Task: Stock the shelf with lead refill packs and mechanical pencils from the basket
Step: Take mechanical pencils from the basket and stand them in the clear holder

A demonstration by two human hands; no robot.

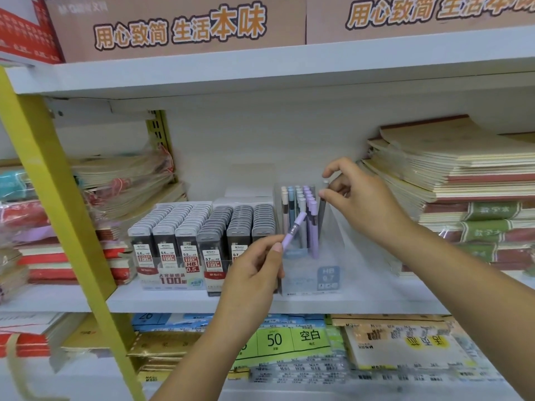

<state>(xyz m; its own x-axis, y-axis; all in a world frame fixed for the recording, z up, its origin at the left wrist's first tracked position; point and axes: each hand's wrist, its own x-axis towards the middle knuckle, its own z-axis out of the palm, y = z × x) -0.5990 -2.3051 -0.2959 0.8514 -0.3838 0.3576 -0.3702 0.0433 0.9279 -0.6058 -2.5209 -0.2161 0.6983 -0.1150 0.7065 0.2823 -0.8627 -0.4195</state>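
On the white middle shelf (173, 299) stand two display trays of lead refill packs (199, 227) in tight rows. Right of them a clear pencil display box (327, 273) holds several upright mechanical pencils in cream, blue and purple (298, 198). My left hand (254, 273) pinches a purple mechanical pencil (295, 228), tilted toward the box. My right hand (359, 198) pinches the top of a grey mechanical pencil (322, 209) standing upright at the box's right side. The basket is out of view.
Stacks of notebooks (451, 175) crowd the shelf to the right, and wrapped notebook bundles (124, 180) lie to the left. A yellow ladder rail (58, 198) slants across the left. Paper packs (289, 342) fill the shelf below.
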